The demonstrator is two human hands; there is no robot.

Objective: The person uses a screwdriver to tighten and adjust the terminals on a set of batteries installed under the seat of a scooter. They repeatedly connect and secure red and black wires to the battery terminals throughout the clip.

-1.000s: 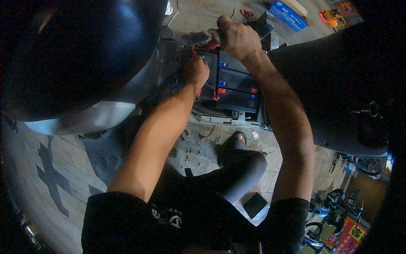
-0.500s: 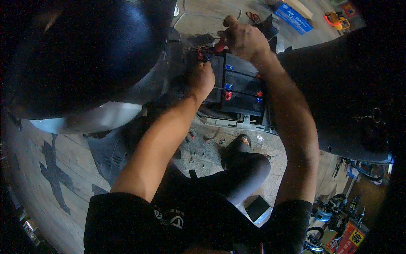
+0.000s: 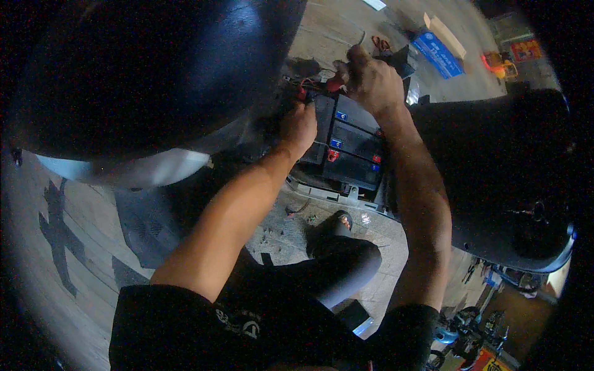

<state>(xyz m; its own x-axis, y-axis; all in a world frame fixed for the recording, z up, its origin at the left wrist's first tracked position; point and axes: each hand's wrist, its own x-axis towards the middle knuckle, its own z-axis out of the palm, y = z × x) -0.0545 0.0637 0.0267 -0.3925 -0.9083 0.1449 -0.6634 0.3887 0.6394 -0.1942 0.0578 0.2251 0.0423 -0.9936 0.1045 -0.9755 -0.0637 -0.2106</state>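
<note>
Nearest is a black cloth shirt point(image 3: 179, 321) with a small white print, and beyond it the left hand point(image 3: 300, 128) is closed, its fingertips pinching a small dark connector point(image 3: 310, 98) just beside a red connector point(image 3: 301, 93). To its right lie smooth, rectangular black batteries point(image 3: 357, 140) with square blue and red tabs point(image 3: 335, 143), and above them the right hand point(image 3: 376, 85) is curled around a red piece point(image 3: 335, 83), too blurred to name. Farther, an open blue cardboard box point(image 3: 438, 54) bears white lettering.

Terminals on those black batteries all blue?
No: the black batteries show red terminals as well as blue terminals.
</note>
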